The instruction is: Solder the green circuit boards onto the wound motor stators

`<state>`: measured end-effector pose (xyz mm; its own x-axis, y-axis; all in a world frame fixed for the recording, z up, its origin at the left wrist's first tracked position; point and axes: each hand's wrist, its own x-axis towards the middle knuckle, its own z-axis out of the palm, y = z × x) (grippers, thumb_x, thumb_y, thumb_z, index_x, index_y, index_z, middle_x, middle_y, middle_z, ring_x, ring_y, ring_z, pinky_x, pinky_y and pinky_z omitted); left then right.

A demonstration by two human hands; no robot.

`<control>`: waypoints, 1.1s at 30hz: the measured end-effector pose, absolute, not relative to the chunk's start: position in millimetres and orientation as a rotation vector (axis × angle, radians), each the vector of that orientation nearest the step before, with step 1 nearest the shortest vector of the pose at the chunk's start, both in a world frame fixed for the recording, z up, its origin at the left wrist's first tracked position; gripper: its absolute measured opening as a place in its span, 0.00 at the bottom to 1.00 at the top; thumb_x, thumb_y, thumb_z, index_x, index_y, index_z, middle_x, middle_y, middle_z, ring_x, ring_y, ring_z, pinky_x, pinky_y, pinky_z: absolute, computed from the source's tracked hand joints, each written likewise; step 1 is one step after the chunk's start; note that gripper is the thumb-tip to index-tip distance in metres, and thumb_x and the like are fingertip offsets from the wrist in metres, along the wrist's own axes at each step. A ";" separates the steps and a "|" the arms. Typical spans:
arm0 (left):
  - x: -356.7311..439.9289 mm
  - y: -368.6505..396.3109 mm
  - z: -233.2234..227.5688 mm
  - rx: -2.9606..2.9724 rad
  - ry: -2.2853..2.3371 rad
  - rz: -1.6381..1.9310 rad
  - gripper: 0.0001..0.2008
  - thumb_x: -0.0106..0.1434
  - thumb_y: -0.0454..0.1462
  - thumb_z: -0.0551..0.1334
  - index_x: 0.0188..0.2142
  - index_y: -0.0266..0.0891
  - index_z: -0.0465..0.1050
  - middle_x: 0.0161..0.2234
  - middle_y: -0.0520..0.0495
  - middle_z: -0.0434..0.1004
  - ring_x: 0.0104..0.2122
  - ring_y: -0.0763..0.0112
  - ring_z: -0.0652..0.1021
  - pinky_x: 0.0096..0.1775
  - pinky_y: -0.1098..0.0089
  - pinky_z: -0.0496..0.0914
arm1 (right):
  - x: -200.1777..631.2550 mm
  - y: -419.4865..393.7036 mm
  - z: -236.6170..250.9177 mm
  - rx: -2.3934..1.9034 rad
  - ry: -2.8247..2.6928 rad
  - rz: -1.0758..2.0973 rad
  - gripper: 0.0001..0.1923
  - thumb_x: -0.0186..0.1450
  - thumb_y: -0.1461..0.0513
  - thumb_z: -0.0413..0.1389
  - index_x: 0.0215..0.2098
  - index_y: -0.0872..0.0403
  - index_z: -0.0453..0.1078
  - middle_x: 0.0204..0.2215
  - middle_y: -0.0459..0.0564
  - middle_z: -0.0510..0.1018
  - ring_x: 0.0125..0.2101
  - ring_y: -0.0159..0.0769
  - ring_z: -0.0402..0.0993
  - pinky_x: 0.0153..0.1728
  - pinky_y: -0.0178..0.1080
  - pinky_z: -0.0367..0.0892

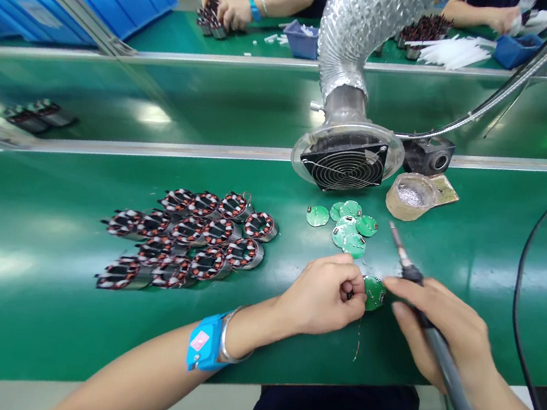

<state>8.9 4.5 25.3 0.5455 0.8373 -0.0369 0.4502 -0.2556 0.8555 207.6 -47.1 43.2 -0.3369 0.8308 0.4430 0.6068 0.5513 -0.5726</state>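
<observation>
My left hand (325, 292) is closed in a pinch at the edge of a round green circuit board (373, 293). A thin wire (357, 344) hangs below those fingertips, and a small dark part shows between the fingers. In my right hand (453, 333) is a soldering iron (413, 274), held like a pen, its tip pointing up and away from the board. Beyond my left hand lies a loose group of similar green boards (346, 228). Several motor stators (210, 264) with copper windings stand in rows to the left.
A fume extractor fan (347, 164) on a foil duct (354, 34) hangs over the bench's back. Beside it are a round solder pot (409, 197) and a black holder (431, 157). A black cable (520, 284) loops at right. Co-workers' hands (236, 12) work across the line.
</observation>
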 end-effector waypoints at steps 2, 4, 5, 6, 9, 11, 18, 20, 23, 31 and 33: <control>1.6 7.4 28.7 1.915 0.994 0.554 0.02 0.55 0.30 0.61 0.27 0.36 0.72 0.27 0.52 0.67 0.23 0.79 0.69 0.26 0.77 0.66 | 204.2 -40.0 33.0 -1.099 -2.109 0.527 0.18 0.63 0.71 0.54 0.50 0.53 0.67 0.44 0.53 0.79 0.43 0.38 0.76 0.44 0.42 0.73; -10.1 11.2 32.3 1.993 0.892 0.553 0.05 0.58 0.29 0.59 0.33 0.36 0.73 0.30 0.50 0.70 0.27 0.77 0.72 0.30 0.76 0.68 | 202.5 -36.7 26.4 -1.069 -2.116 0.604 0.17 0.63 0.70 0.54 0.50 0.53 0.67 0.45 0.54 0.78 0.46 0.39 0.75 0.47 0.43 0.72; -16.6 12.9 33.3 2.061 0.842 0.535 0.07 0.59 0.29 0.58 0.36 0.37 0.73 0.33 0.49 0.71 0.29 0.76 0.73 0.31 0.76 0.68 | 202.3 -36.3 24.4 -1.062 -2.112 0.613 0.18 0.63 0.70 0.54 0.50 0.52 0.66 0.45 0.54 0.78 0.46 0.39 0.75 0.47 0.43 0.72; -22.6 14.2 33.5 2.141 0.798 0.501 0.09 0.60 0.29 0.58 0.38 0.38 0.73 0.35 0.49 0.72 0.30 0.76 0.73 0.32 0.76 0.67 | 202.3 -36.5 23.0 -1.060 -2.110 0.611 0.18 0.63 0.71 0.54 0.50 0.52 0.66 0.46 0.54 0.78 0.46 0.39 0.75 0.46 0.43 0.72; -31.6 14.0 28.2 2.317 0.695 0.405 0.05 0.63 0.35 0.61 0.38 0.43 0.76 0.35 0.51 0.72 0.29 0.77 0.72 0.30 0.76 0.64 | 202.7 -37.9 20.8 -1.069 -2.120 0.578 0.18 0.63 0.70 0.55 0.51 0.52 0.66 0.48 0.55 0.77 0.46 0.39 0.74 0.46 0.44 0.72; -28.3 10.9 22.1 2.296 0.667 0.436 0.05 0.64 0.39 0.62 0.36 0.43 0.77 0.32 0.52 0.71 0.26 0.79 0.71 0.29 0.77 0.64 | 202.6 -38.4 19.6 -1.072 -2.121 0.547 0.19 0.63 0.70 0.55 0.51 0.52 0.65 0.48 0.55 0.77 0.45 0.39 0.75 0.45 0.44 0.72; -3.6 -0.3 16.9 1.971 0.742 0.591 0.05 0.63 0.35 0.61 0.34 0.36 0.75 0.29 0.51 0.66 0.25 0.78 0.68 0.28 0.75 0.66 | 202.2 -38.7 19.9 -1.065 -2.076 0.459 0.19 0.62 0.70 0.55 0.51 0.52 0.66 0.47 0.54 0.77 0.48 0.42 0.72 0.47 0.48 0.72; -1.7 -0.8 18.8 1.917 0.792 0.559 0.05 0.63 0.35 0.61 0.32 0.36 0.73 0.29 0.52 0.65 0.23 0.79 0.66 0.26 0.76 0.64 | 200.7 -37.9 23.6 -1.033 -2.057 0.424 0.19 0.62 0.70 0.54 0.51 0.52 0.66 0.44 0.53 0.79 0.46 0.41 0.74 0.47 0.48 0.72; -1.2 -0.1 20.7 1.952 0.807 0.540 0.06 0.63 0.36 0.61 0.30 0.37 0.72 0.28 0.53 0.63 0.25 0.77 0.66 0.28 0.75 0.63 | 197.1 -35.6 28.8 -0.954 -2.061 0.382 0.18 0.63 0.71 0.53 0.49 0.51 0.66 0.37 0.49 0.80 0.38 0.37 0.76 0.44 0.46 0.72; -0.8 -5.3 25.5 2.070 0.838 0.510 0.05 0.64 0.34 0.57 0.31 0.38 0.64 0.28 0.52 0.62 0.28 0.73 0.66 0.30 0.72 0.62 | 197.9 -37.0 20.8 -1.010 -2.225 0.487 0.20 0.63 0.74 0.49 0.50 0.51 0.64 0.37 0.49 0.79 0.39 0.38 0.72 0.44 0.46 0.69; 0.4 -8.2 25.3 2.053 0.898 0.535 0.04 0.64 0.33 0.56 0.31 0.38 0.64 0.29 0.52 0.61 0.28 0.74 0.66 0.29 0.72 0.62 | 198.3 -37.9 19.6 -1.018 -2.227 0.479 0.20 0.62 0.74 0.50 0.49 0.51 0.65 0.36 0.48 0.79 0.39 0.38 0.71 0.43 0.45 0.70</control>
